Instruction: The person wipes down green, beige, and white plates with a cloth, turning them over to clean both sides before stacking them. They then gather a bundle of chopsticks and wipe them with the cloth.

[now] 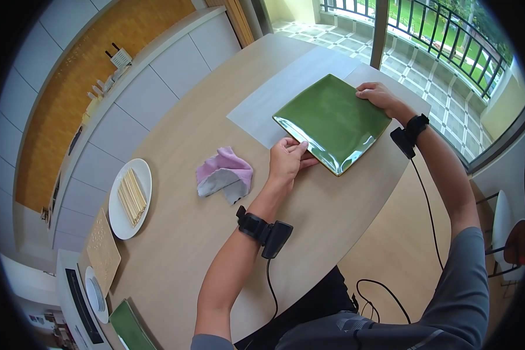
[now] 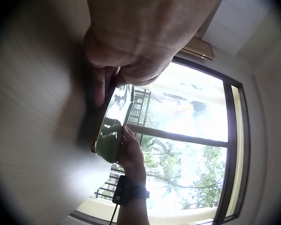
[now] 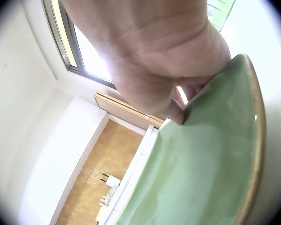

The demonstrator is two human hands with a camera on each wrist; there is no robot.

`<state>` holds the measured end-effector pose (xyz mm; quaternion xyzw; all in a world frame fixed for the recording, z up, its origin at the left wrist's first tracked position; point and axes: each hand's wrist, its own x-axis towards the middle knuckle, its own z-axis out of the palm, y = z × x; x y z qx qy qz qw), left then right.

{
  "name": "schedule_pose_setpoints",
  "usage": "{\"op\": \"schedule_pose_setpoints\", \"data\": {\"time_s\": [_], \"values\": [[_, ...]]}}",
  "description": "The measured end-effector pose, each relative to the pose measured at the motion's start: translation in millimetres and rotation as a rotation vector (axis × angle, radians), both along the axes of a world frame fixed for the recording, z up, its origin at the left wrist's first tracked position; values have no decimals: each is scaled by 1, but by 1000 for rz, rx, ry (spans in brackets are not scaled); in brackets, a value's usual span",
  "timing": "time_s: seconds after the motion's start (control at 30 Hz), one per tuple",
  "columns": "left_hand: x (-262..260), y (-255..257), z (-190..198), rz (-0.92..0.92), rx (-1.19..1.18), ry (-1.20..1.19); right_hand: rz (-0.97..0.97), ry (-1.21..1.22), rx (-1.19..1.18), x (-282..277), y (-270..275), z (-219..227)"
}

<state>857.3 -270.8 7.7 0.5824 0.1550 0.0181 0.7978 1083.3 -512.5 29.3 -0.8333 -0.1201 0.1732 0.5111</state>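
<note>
A square green glazed plate (image 1: 335, 119) with a thin brown rim is held between both hands over the far right part of the table. My left hand (image 1: 287, 160) pinches its near left edge, thumb on top and fingers underneath. At the far right edge my right hand (image 1: 380, 98) grips the plate, its thumb lying on the glazed face (image 3: 201, 154) in the right wrist view. In the left wrist view the plate (image 2: 113, 126) appears nearly edge-on, close over the table, with the left fingers under it. A crumpled pink and grey cloth (image 1: 224, 174) lies left of my left hand.
A translucent white sheet (image 1: 268, 105) lies on the wooden table (image 1: 181, 256), partly behind the plate. Along the left side are a white oval plate (image 1: 146, 217) of light sticks, a wooden board (image 1: 103, 254), small white plates (image 1: 94, 294) and another green dish (image 1: 128, 326).
</note>
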Motion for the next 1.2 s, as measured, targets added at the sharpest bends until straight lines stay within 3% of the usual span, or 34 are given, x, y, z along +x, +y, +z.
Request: {"op": "schedule_pose_setpoints", "data": {"time_s": [0.47, 0.7, 1.2], "values": [[67, -37, -10, -101, -19, -19, -68, -72, -90, 61, -41, 2], [79, -44, -18, -119, -35, -6, -105, -129, -201, 80, -48, -3], [82, -48, -21, -90, -5, 16, -90, -135, -197, 81, -50, 1]]}}
